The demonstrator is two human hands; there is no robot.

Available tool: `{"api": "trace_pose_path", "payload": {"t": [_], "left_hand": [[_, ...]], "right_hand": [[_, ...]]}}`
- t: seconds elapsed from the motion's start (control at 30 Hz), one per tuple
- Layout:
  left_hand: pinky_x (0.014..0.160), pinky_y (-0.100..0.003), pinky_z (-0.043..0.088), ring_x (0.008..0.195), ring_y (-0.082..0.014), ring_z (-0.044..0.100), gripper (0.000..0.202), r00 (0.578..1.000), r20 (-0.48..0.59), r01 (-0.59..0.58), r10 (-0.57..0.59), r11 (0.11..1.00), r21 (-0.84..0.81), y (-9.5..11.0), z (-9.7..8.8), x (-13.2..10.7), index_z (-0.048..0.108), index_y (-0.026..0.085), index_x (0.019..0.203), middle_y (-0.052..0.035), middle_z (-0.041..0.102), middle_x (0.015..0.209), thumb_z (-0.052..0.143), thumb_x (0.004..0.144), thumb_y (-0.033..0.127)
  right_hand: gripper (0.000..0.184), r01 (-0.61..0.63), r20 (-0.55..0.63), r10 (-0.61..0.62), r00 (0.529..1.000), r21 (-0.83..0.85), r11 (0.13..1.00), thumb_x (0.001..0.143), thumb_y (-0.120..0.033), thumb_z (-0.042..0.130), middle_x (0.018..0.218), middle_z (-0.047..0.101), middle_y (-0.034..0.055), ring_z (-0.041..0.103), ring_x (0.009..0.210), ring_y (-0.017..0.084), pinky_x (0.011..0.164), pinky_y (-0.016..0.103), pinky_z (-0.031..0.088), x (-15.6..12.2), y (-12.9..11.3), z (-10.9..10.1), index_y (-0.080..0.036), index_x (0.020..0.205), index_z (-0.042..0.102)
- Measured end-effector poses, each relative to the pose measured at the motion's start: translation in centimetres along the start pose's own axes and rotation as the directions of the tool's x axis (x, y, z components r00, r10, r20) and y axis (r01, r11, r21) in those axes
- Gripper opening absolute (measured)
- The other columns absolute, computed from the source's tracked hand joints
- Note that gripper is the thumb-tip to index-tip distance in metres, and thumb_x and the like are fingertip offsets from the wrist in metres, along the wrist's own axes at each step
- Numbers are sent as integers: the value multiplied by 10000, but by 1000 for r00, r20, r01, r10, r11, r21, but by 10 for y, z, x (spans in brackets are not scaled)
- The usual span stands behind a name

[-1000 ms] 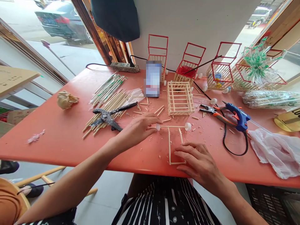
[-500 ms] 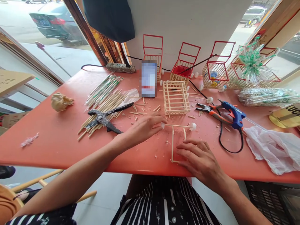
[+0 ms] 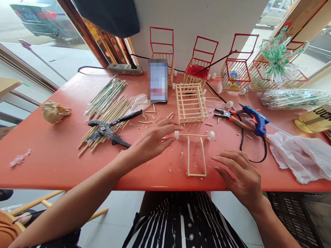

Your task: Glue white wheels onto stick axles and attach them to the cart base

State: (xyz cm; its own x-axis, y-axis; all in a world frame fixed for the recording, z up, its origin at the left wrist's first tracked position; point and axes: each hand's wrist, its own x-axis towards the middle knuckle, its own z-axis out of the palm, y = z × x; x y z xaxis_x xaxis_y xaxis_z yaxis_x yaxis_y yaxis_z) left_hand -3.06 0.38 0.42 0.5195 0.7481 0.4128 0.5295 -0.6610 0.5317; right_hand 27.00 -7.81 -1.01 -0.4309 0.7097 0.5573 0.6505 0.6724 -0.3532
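A thin stick with a white wheel at each end (image 3: 193,134) lies across the red table (image 3: 51,151). My left hand (image 3: 152,137) pinches its left wheel between thumb and fingers. Below it lies a U-shaped frame of thin sticks (image 3: 196,158), its open end toward the wheeled stick. My right hand (image 3: 239,174) rests on the table just right of that frame, fingers spread, holding nothing. A finished bare-wood stick cage (image 3: 191,103) stands just beyond the wheeled stick.
Black shears (image 3: 111,128) lie on a pile of sticks (image 3: 106,110) at left. A phone (image 3: 158,81) stands behind. Orange pliers (image 3: 232,119), a blue glue gun (image 3: 254,119) and a white bag (image 3: 302,155) lie at right. Red-framed stick carts (image 3: 201,62) line the back wall.
My right hand has lifted off the U-shaped frame and moved to its right, leaving the frame uncovered. My left hand has stayed at the wheeled stick's left end.
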Motion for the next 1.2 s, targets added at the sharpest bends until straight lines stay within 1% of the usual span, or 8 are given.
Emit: {"api": "trace_pose_path", "payload": {"t": [0.13,0.23,0.33,0.43,0.6,1.07,1.13,1.2], "left_hand": [[933,-356,520,1048,-203,661,229,994,-106,-38,40,999,23,6,0,-9,709,193,1129,-66,723,1105,647,929,102],[893,-341,521,977,-192,629,161,983,-129,-129,134,991,47,19,5,-20,711,175,1075,-62,723,1009,653,937,115],[871,-339,528,949,-201,581,151,970,-60,-233,234,972,31,35,18,-34,692,151,1078,-71,697,954,681,927,152],[861,-345,538,952,-215,548,159,972,34,-234,233,972,36,47,35,-48,674,131,1100,-89,676,968,652,946,160],[903,-363,521,1010,-233,537,148,976,48,-214,211,973,80,53,49,-60,669,149,1102,-89,673,1011,622,961,141],[900,-350,532,1025,-224,558,121,979,6,-202,202,976,80,53,50,-58,682,152,1070,-95,684,1043,604,979,165],[912,-358,535,1029,-224,564,179,977,-35,-204,208,974,103,51,47,-56,670,147,1139,-92,694,1032,626,969,181],[949,-370,526,1059,-224,569,211,965,-154,-191,213,971,145,47,41,-49,668,146,1170,-89,711,1021,627,963,155]], "right_hand": [[238,-1,14,1,1000,6,1000,940,-96,670,966,697,62,604,907,200,842,351,476,-7,-4,-1,-192,1157,683],[206,-11,52,10,999,26,1000,946,-95,664,926,695,48,586,858,188,804,338,453,-11,-9,1,-195,1125,679],[179,-7,96,3,995,40,999,956,-108,658,913,700,42,579,841,183,790,339,426,-13,-11,4,-192,1114,673],[153,16,143,-23,989,48,999,975,-129,639,916,710,44,578,837,183,788,346,404,-14,-11,5,-183,1114,675],[135,45,189,-51,981,35,998,995,-146,612,928,722,48,585,852,183,792,345,393,-12,-11,7,-175,1108,682],[145,69,189,-71,980,15,997,1028,-198,564,925,727,47,604,864,182,791,328,431,-7,-13,9,-185,1059,705],[152,73,185,-74,980,10,997,1025,-211,570,923,721,48,610,863,183,791,328,444,-7,-12,9,-186,1074,711],[152,64,169,-65,983,6,998,1012,-218,591,934,707,57,605,863,187,782,329,460,-8,-12,10,-187,1087,720]]}}
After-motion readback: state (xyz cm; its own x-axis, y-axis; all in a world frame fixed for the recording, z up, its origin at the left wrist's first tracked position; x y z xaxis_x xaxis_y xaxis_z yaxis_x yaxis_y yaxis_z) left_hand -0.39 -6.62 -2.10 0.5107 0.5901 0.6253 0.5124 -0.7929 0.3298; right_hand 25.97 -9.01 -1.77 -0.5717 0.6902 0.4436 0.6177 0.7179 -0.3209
